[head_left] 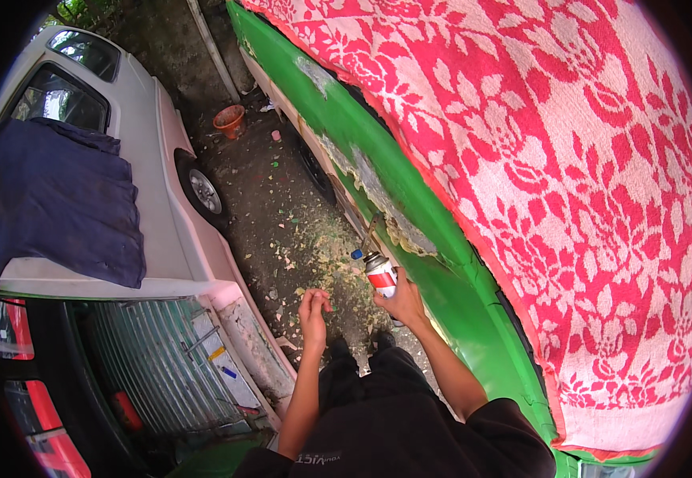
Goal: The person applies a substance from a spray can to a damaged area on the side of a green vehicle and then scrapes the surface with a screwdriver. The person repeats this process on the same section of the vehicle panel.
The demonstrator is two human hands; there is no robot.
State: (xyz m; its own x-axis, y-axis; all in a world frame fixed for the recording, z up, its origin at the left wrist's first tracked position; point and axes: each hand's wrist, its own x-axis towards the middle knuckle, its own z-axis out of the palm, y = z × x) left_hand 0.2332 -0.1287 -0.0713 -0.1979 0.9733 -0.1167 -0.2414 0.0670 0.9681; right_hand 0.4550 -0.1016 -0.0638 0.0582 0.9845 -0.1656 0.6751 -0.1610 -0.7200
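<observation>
My right hand (404, 299) is wrapped round a white and red can (381, 276) with a dark metal top. The can is held upright-ish beside a green car panel (441, 279). Just off its top sits a small blue piece (356, 254); whether it joins the can or a thin brownish tool-like shape (371, 229) behind it, I cannot tell. My left hand (312, 309) hangs in front of my body, fingers loosely bent and apart from the thumb, with nothing plainly in it. Along the green side, a rough grey and cream strip (378, 195) shows where paint is peeled.
A red and white floral blanket (569, 183) covers the car's top. To the left stands a pale pickup (147, 103) with a dark cloth (59, 199); tools lie on its bed edge (222, 358). Paint flakes (330, 255) litter the ground near an orange pot (230, 121).
</observation>
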